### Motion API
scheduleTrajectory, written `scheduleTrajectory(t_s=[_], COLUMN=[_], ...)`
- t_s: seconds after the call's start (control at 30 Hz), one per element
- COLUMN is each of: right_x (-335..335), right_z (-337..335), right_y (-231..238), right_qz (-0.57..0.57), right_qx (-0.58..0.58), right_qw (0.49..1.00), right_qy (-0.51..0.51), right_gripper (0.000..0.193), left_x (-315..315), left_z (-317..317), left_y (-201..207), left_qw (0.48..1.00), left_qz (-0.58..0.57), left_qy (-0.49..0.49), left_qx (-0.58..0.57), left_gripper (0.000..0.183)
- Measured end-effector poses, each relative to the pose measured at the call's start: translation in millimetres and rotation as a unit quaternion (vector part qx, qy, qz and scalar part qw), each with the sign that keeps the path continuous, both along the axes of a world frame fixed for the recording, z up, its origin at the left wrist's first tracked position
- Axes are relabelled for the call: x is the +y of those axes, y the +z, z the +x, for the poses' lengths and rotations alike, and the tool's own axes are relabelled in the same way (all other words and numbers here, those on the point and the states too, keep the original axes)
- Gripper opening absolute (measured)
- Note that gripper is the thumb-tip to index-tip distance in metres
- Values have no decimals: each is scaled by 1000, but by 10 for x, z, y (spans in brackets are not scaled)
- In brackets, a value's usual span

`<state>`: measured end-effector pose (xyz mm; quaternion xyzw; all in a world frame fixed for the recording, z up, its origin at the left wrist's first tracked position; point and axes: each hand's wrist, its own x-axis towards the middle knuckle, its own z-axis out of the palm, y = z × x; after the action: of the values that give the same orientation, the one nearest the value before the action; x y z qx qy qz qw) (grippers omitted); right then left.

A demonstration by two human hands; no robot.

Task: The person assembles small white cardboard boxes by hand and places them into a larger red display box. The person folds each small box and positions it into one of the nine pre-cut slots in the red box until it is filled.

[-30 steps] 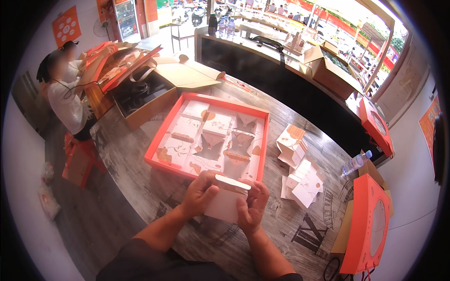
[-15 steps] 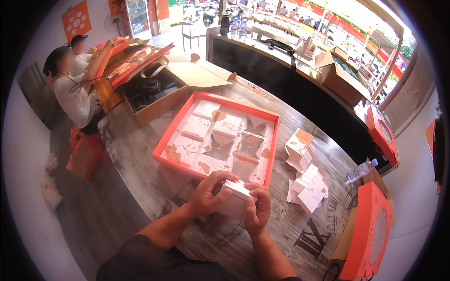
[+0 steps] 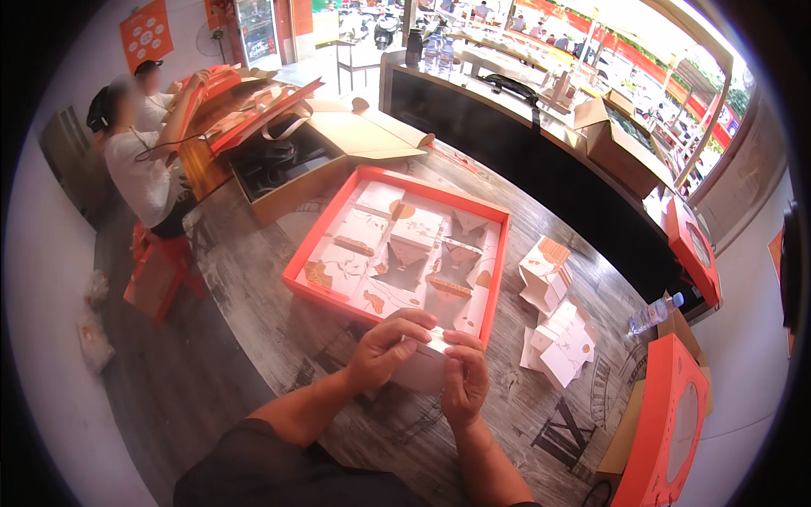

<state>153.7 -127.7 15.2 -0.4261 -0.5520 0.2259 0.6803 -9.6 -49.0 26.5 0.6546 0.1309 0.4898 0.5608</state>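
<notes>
A small white paper box (image 3: 418, 372) is held upright between my two hands, above the near edge of the table. My left hand (image 3: 385, 348) is closed on its left side, thumb and fingers at the top edge. My right hand (image 3: 465, 378) pinches the upper right corner, fingers curled over it. Just beyond lies a shallow red tray box (image 3: 336, 306), holding white printed paper boxes (image 3: 414, 226), some with open tops. To the right lie a folded white carton with an orange striped end (image 3: 545, 269) and several loose white printed cartons (image 3: 561, 345).
A brown carton with black items (image 3: 287, 179) stands at the table's far left. On the right are a water bottle (image 3: 652, 314) and a red box with an oval window (image 3: 663, 414). Two people in white (image 3: 139, 173) work at the left. Another brown carton (image 3: 617, 144) sits on the counter.
The whole view has shifted slightly, so the tray and table appear a little further right. Both hands keep hold of the white paper box, with the fingers moving only a little along its top.
</notes>
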Motion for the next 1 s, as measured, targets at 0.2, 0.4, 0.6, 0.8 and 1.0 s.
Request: scheduleTrajectory(t_s=[0.2,0.4,0.6,0.8,1.0], right_x=[-25,-11,-8,-15,-41], right_z=[29,31,60,48,173], right_y=[-63,-17,8,98,135], right_qz=[2,-3,14,47,84], right_qx=[29,40,-52,-63,-99], right_qw=[1000,999,996,994,991], right_qy=[-5,-18,-71,-73,-22], right_gripper=[11,28,41,43,53], left_x=[-59,-71,-14,24,155], left_z=[64,64,36,15,-271], left_y=[-6,3,-42,-69,120], left_qw=[1000,1000,998,990,924], left_qz=[-5,9,36,-71,-139], left_qy=[-2,3,-23,-117,-273], left_qx=[16,15,50,31,228], left_gripper=[13,12,19,41,49])
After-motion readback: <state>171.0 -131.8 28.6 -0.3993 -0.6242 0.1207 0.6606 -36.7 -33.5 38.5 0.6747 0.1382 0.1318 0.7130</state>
